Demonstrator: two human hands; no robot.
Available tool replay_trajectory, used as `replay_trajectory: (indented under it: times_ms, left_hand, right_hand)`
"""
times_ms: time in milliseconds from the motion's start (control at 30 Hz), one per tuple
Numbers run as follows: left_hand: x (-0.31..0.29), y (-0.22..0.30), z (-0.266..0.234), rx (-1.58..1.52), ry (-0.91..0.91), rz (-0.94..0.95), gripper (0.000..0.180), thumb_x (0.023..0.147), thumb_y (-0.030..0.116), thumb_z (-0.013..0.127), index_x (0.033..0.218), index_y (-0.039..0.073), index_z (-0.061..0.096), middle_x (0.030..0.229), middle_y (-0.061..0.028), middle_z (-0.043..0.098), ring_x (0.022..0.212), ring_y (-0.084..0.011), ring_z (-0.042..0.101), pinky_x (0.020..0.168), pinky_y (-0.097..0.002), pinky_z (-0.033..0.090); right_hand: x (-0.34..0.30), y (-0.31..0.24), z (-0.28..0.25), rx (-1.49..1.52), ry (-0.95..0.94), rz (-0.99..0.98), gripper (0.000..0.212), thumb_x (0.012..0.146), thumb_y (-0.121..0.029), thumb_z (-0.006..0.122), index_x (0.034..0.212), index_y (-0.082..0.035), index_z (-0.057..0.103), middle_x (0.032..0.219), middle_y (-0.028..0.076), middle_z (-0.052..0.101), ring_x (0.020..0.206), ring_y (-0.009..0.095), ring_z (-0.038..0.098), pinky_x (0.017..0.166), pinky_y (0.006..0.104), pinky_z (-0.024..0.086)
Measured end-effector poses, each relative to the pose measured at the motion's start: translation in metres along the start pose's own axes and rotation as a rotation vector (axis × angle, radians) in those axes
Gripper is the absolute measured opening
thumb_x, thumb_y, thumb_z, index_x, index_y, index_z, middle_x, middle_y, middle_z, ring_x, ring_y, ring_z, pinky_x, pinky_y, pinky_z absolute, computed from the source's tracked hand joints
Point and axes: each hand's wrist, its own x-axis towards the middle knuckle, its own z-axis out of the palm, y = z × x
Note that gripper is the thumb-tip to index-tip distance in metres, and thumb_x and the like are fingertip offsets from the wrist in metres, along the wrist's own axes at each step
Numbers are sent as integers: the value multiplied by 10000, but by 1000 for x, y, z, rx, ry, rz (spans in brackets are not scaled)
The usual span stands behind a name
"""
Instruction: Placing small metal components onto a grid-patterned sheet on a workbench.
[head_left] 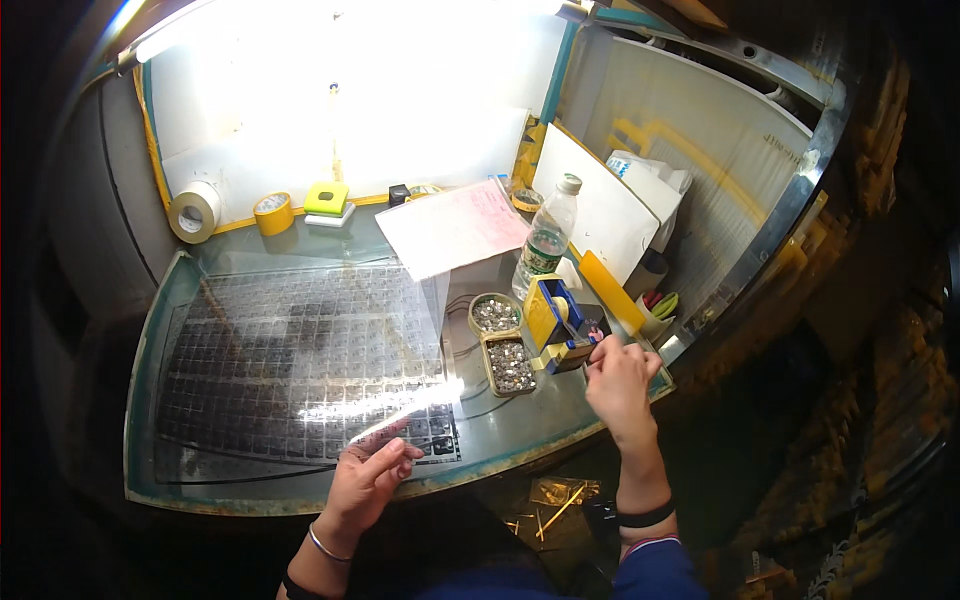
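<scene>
At the table's front edge, my left hand (370, 482) closes thumb and fingers on the near edge of a clear plastic sheet (385, 425), which catches a bright glare. Under it lies a dark film sheet with a grid pattern (270, 370). My right hand (622, 385) is closed beside the blue and yellow tape dispenser (555, 315), its fingers curled at the dispenser's near right side. Whatever those fingers pinch is hidden. Left of the dispenser stand a round tub (495, 313) and a square tub (510, 366), both filled with small shiny pieces.
A plastic bottle (547, 240) stands behind the dispenser. A pink-white paper (455, 228) lies at the back. White tape roll (195, 212), yellow tape roll (273, 213) and green and white blocks (327, 200) line the back left. A yellow board (612, 290) leans at right.
</scene>
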Motion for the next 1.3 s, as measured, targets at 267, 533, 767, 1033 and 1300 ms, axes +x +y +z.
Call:
replay_trajectory:
  times_ms: [267, 533, 767, 1033, 1300]
  left_hand:
    - [-1, 3, 3, 3, -15, -36, 395, 903, 101, 558, 1263, -31, 460, 988, -162, 638, 829, -122, 587, 759, -228, 477]
    - [-2, 2, -1, -25, -55, -30, 385, 905, 108, 562, 1259, -15, 470, 1033, -161, 632, 878, -136, 592, 786, -248, 472]
    - [-2, 3, 1, -33, -42, -28, 347, 916, 80, 527, 1249, -4, 476, 1022, -172, 635, 864, -146, 605, 793, -249, 487]
    - [-1, 3, 0, -19, -51, -46, 378, 912, 113, 554, 1260, -5, 469, 1041, -151, 631, 888, -137, 590, 798, -256, 463]
    - [-1, 3, 0, -29, -61, -38, 374, 912, 109, 551, 1259, -6, 469, 1040, -153, 630, 885, -140, 590, 793, -258, 462]
  right_hand:
    - [-45, -74, 24, 1101, -265, -50, 130, 720, -126, 756, 815, -82, 678, 1117, 145, 597, 1113, 255, 517, 976, 389, 350]
    - [-71, -109, 37, 1388, -366, 19, 87, 799, -120, 701, 850, -60, 663, 1318, 176, 435, 1225, 280, 413, 1021, 377, 306]
    - [-68, -107, 40, 1384, -396, 48, 91, 805, -126, 694, 853, -58, 657, 1289, 176, 449, 1205, 273, 423, 1008, 371, 316]
    - [-69, -107, 43, 1330, -368, 27, 102, 798, -132, 700, 849, -55, 657, 1273, 181, 459, 1193, 278, 440, 1001, 366, 328]
    - [-67, -109, 39, 1282, -367, 22, 98, 795, -128, 703, 840, -56, 653, 1265, 181, 459, 1189, 288, 445, 989, 361, 343]
